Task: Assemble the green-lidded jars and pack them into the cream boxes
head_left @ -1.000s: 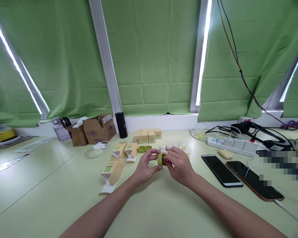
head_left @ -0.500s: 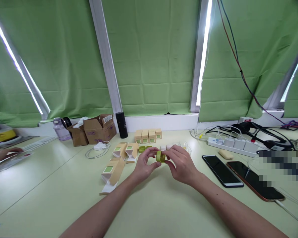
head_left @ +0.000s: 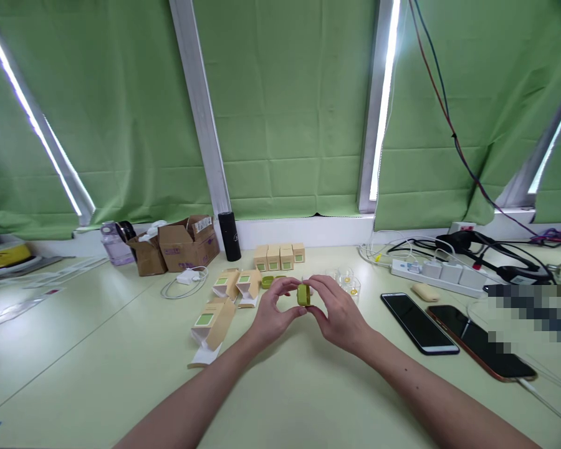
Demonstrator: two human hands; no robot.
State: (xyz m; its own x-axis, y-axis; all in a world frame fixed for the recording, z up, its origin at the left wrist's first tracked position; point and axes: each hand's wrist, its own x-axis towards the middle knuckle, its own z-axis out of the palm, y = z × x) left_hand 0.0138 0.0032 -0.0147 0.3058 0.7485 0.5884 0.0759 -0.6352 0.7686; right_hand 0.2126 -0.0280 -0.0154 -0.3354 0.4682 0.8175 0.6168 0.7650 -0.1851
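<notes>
A small olive-green case [head_left: 303, 295] is held just above the table between my two hands. My left hand [head_left: 272, 313] pinches it from the left, thumb below and fingers above. From the right, my right hand [head_left: 340, 315] grips its edge with thumb and fingertips. Behind my left fingers lies another olive-green piece [head_left: 267, 282], partly covered. Beyond my right hand stand several small clear round containers [head_left: 353, 287], some with yellow at the bottom. Opened small cardboard boxes [head_left: 215, 320] with green labels lie left of my left hand.
Several closed small boxes [head_left: 273, 257] stand in a row at the back. Left of them are a black cylinder [head_left: 229, 237], a large cardboard box [head_left: 187, 244] and a white cable [head_left: 187, 284]. Two phones [head_left: 419, 322] and a power strip [head_left: 439, 277] lie to the right.
The olive-green case has turned in my fingers, and my right hand has shifted slightly left. Another person's hand at the far left has left the view. More of the clear containers shows.
</notes>
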